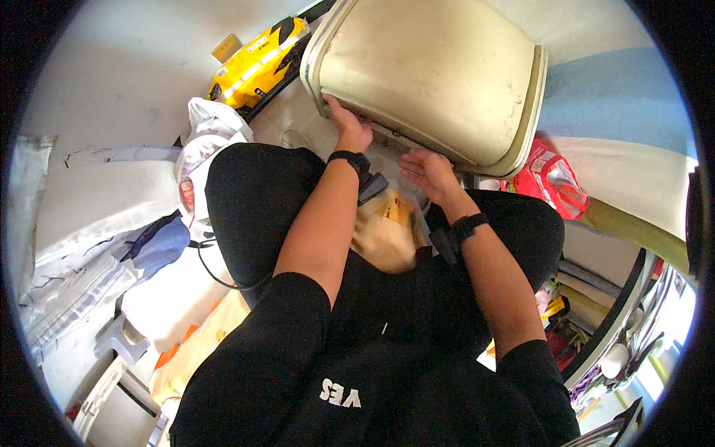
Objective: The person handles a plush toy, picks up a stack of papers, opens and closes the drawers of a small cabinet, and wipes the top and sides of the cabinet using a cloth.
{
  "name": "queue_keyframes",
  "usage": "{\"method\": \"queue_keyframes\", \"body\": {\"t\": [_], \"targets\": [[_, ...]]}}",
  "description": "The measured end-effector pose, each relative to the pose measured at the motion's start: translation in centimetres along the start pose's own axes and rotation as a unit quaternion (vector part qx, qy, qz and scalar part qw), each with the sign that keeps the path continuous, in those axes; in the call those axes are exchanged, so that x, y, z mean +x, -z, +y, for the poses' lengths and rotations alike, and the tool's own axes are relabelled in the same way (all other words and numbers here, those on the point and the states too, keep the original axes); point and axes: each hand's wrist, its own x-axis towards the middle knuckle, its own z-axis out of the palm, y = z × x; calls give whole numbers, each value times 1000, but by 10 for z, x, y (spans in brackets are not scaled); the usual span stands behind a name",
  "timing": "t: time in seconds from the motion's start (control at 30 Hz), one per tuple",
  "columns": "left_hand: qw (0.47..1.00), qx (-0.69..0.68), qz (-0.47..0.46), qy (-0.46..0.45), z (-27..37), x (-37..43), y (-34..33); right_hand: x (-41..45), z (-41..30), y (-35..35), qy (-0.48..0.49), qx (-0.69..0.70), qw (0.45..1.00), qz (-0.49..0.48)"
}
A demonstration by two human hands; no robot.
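A large cream, boxy container (pixel 424 72) with rounded corners and a worn surface stands in front of me. My left hand (pixel 351 125) is at its lower left edge, thumb pointing up against the rim and the fingers partly hidden. Near the bottom edge, to the right, is my right hand (pixel 429 172), fingers curled and spread a little; nothing can be seen in it, and whether it touches the edge is unclear. Between my forearms a blurred tan and yellow item (pixel 391 229) lies at my lap. Black bands circle both wrists.
A yellow and black package (pixel 260 64) leans at the upper left. Below it is a white tub (pixel 195 179) with a white plastic bag (pixel 215 120). A red plastic bag (pixel 547 179) sits right of the container. A black cable (pixel 215 274) runs by my left knee.
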Motion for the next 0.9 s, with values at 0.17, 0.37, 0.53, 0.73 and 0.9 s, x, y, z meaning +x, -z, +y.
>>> {"method": "queue_keyframes", "body": {"t": [0.17,0.37,0.53,0.73,0.9], "targets": [[925,273,151,-218,-2,-22,-15,-18,-24,-46,87,134,987,-3],[953,205,16,-225,28,-44,-49,-2,-32,-53,115,398,909,-48],[993,83,-65,-48,58,-56,-54,2,-27,-65,102,440,891,-44],[991,115,-58,-46,54,-40,-47,12,-24,-59,115,417,900,-61],[988,67,-132,-32,46,-39,-62,28,-10,-57,129,400,905,-65]]}}
